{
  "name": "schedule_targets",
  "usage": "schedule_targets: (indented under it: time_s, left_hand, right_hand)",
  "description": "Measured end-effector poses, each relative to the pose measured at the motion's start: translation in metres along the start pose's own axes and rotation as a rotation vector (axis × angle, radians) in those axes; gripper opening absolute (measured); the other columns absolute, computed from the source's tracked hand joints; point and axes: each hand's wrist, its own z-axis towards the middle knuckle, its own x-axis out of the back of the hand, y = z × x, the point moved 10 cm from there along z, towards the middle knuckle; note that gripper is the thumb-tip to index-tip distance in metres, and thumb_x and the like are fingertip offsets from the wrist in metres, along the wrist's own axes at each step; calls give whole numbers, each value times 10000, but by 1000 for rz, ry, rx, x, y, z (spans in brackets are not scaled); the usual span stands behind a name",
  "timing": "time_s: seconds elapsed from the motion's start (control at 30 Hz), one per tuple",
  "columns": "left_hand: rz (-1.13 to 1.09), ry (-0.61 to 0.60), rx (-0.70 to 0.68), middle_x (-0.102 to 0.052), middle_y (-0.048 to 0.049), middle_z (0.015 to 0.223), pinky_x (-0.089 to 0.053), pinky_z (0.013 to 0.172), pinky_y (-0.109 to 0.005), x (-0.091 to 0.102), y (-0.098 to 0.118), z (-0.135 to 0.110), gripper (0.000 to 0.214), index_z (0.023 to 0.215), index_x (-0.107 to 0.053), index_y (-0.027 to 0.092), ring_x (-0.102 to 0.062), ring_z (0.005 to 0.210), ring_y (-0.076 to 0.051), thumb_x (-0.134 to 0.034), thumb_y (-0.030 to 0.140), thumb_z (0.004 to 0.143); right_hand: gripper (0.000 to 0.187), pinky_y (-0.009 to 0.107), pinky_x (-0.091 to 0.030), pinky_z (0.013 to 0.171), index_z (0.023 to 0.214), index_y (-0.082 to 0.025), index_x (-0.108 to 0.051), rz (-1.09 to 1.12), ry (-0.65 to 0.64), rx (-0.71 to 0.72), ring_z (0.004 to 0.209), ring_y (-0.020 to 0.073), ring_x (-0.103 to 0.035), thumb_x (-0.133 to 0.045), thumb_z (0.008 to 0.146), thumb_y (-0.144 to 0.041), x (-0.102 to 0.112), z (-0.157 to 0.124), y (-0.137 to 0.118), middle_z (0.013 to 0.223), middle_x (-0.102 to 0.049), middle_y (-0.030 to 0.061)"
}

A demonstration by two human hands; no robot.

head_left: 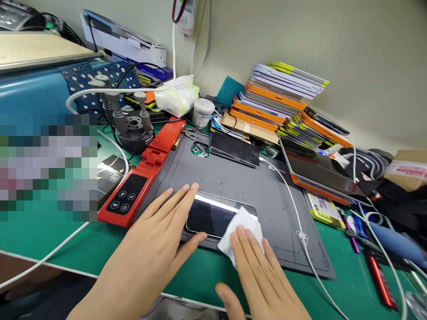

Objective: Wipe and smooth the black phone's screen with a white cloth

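A smartphone point(210, 215) with a dark, glossy screen lies flat on a dark grey work mat point(207, 175). At its left end is my left hand point(156, 240), its fingers stretched out; the index finger is at the far corner and the thumb reaches over the near edge. My right hand point(258, 266) presses a folded white wipe point(245, 224) onto the phone's right end with its fingertips, the thumb held apart. The wipe hides that end of the screen.
A red device with touch buttons point(125, 198) lies left of the mat. Behind are a dark tablet-like slab point(235, 149), a white jar point(203, 112) and stacked orange and grey cases point(267, 102). A white cable point(296, 209) crosses the mat's right side.
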Motion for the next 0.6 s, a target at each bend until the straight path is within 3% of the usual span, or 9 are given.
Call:
schedule_targets:
  time_s: [0.17, 0.27, 0.37, 0.5, 0.6]
  left_hand:
    - [10, -10, -4, -467, -76, 1671, -307, 1272, -368, -2, -1, 1, 639, 1635, -367, 72, -509, 1493, -233, -354, 490, 1152]
    - [19, 6, -19, -501, -80, 1647, -336, 1251, -374, 1, 2, 2, 631, 1621, -384, 58, -523, 1481, -236, -339, 482, 1156]
    - [24, 21, -19, -504, -77, 1645, -365, 1230, -381, 2, 2, 1, 623, 1622, -384, 59, -547, 1461, -240, -339, 471, 1156]
    - [10, 49, -49, -496, -102, 1646, -425, 1193, -440, 1, 3, -2, 612, 1649, -340, 64, -579, 1438, -280, -294, 433, 1163]
    - [15, 76, -70, -503, -113, 1639, -479, 1133, -470, 0, 3, -5, 621, 1658, -344, 81, -599, 1415, -322, -305, 447, 1157]
  right_hand:
    - [527, 465, -444, 1255, 1491, -42, -569, 55, 48, -141, 1471, 279, -543, -505, 1103, -392, -5, 21, 9, 1552, -577, 138]
    - [601, 455, -421, 1267, 1519, -7, -528, 21, 36, -55, 1513, 294, -485, -537, 1080, -417, 0, 9, -2, 1551, -572, 168]
    - [629, 441, -418, 1267, 1512, 12, -531, -34, 20, 39, 1484, 299, -523, -578, 1056, -418, 3, 5, -12, 1522, -596, 180]
    - [534, 460, -525, 1183, 1456, -15, -602, -22, 61, -148, 1417, 313, -595, -529, 1085, -392, -1, 24, 3, 1528, -591, 164]
    - [581, 434, -461, 1242, 1526, -24, -537, 1, 57, -129, 1461, 298, -550, -524, 1089, -406, -10, 13, -1, 1566, -556, 156]
